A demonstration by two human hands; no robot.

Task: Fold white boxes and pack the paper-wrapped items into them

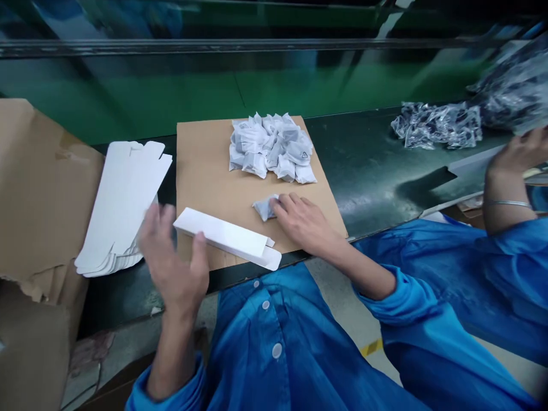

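My left hand (174,260), a little blurred, hovers at the near left of a cardboard sheet (205,165) with its fingers apart and nothing in them. Close to its thumb lies a long white box (226,233), folded into shape, its end flap open toward the right. My right hand (306,224) has its thumb and fingers closed on the end of a small white wrapped packet (264,208), which lies on the cardboard. Behind it sits a pile of similar packets (272,145). Left of the sheet is a stack of flat white box blanks (124,200).
A large brown carton (38,188) stands at the left. Along the dark green bench (355,160), clear plastic-wrapped items (439,124) and a big plastic bag (516,85) lie at the right. A co-worker's hand (516,154) holds a white piece beside me.
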